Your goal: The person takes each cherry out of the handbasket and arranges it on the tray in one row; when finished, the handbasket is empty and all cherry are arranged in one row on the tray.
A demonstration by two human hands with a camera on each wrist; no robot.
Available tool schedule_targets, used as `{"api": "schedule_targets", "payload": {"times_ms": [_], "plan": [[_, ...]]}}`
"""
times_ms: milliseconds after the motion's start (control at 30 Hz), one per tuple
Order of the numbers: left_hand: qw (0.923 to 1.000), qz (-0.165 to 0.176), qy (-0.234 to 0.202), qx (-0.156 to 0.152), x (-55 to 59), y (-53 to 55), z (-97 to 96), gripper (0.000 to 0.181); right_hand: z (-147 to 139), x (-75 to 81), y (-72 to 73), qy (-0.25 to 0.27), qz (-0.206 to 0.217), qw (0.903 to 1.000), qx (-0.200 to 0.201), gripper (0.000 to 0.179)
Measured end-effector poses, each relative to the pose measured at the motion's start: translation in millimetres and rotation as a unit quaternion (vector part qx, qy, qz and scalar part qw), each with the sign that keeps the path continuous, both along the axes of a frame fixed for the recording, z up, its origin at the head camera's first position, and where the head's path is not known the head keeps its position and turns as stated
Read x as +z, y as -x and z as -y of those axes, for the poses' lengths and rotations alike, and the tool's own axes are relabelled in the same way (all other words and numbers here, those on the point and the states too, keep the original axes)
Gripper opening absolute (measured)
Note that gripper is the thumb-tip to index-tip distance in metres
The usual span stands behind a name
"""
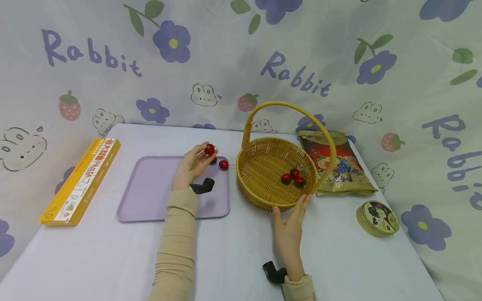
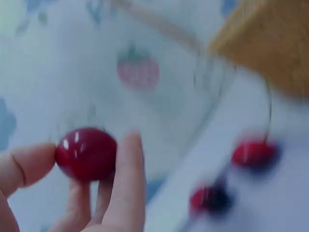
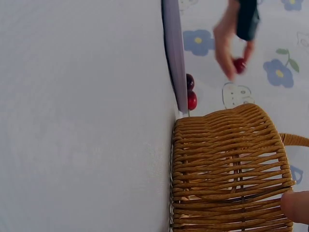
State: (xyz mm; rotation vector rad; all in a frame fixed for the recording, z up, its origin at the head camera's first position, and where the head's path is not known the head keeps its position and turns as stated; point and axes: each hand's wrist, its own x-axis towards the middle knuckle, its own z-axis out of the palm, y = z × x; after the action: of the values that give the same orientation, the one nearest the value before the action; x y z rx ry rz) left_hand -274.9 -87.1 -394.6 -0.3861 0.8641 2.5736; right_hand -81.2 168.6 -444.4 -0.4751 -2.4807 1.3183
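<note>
Between thumb and fingers, my left hand (image 1: pixel 191 164) pinches a dark red cherry (image 2: pixel 88 153), held above the right part of the lilac tray (image 1: pixel 141 188). Two more cherries lie by the tray's back right corner; one red cherry (image 1: pixel 224 164) has a thin stem, and a darker cherry (image 1: pixel 214 160) sits partly behind my fingers. My right hand (image 1: pixel 290 234) touches the front rim of the woven basket (image 1: pixel 260 175) with its thumb and fingers spread. Inside the basket, three cherries (image 1: pixel 286 178) are grouped at the right.
A yellow pasta box (image 1: pixel 80 182) lies along the left side of the table. Right of the basket are a gold and red fruit bag (image 1: pixel 339 163) and a round tin (image 1: pixel 378 218). The basket's tall handle (image 1: pixel 278 103) arches above it. A patterned curtain (image 1: pixel 226 62) stands behind the table.
</note>
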Motion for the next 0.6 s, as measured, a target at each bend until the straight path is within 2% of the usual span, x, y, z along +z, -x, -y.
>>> {"api": "schedule_targets", "payload": {"times_ms": [67, 133, 200, 267, 300, 333, 367, 433, 467, 500, 567, 600], "plan": [[0.9985, 0.028, -0.005, 0.045, -8.3, 3.4, 18.9, 0.026, -0.8, -0.1, 0.0, -0.002, -0.002, 1.0000, 0.000, 0.090], [0.9957, 0.042, 0.022, 0.079, -16.0, 6.0, 30.7, 0.031, -1.4, -0.1, 0.1, -0.005, -0.004, 1.0000, 0.000, 0.090], [0.9920, 0.041, 0.074, 0.094, -22.9, 8.4, 35.6, 0.043, -1.9, -0.1, 0.2, -0.007, -0.005, 1.0000, 0.000, 0.090], [0.9831, 0.023, 0.159, 0.088, -29.0, 11.1, 34.1, 0.052, -2.2, -0.1, 0.6, -0.009, -0.006, 0.9999, -0.003, 0.090], [0.9747, 0.011, 0.207, 0.083, -31.6, 12.2, 31.8, 0.056, -2.3, -0.4, 0.7, -0.008, -0.006, 0.9999, -0.004, 0.090], [0.9628, 0.001, 0.258, 0.079, -34.3, 13.2, 29.0, 0.057, -2.2, -0.8, 0.7, -0.007, -0.006, 0.9999, -0.006, 0.090], [0.9481, -0.007, 0.309, 0.076, -36.8, 14.0, 26.1, 0.057, -2.1, -1.1, 1.0, -0.006, -0.005, 0.9999, -0.007, 0.090], [0.9121, -0.016, 0.402, 0.077, -40.7, 14.8, 19.8, 0.057, -1.6, -1.7, 1.3, -0.004, -0.002, 1.0000, -0.008, 0.090], [0.8958, -0.019, 0.437, 0.078, -42.1, 14.9, 17.0, 0.056, -1.3, -2.1, 1.4, -0.003, 0.000, 1.0000, -0.009, 0.090], [0.8830, -0.021, 0.462, 0.080, -43.3, 14.8, 14.6, 0.056, -1.1, -2.7, 1.3, -0.002, 0.000, 1.0000, -0.008, 0.090], [0.8625, -0.025, 0.499, 0.078, -44.7, 14.6, 10.6, 0.056, -0.8, -3.3, 1.4, -0.001, 0.001, 1.0000, -0.008, 0.090], [0.8578, -0.031, 0.507, 0.078, -45.0, 14.6, 9.0, 0.056, -0.7, -3.5, 1.5, -0.002, 0.001, 1.0000, -0.009, 0.090]]}}
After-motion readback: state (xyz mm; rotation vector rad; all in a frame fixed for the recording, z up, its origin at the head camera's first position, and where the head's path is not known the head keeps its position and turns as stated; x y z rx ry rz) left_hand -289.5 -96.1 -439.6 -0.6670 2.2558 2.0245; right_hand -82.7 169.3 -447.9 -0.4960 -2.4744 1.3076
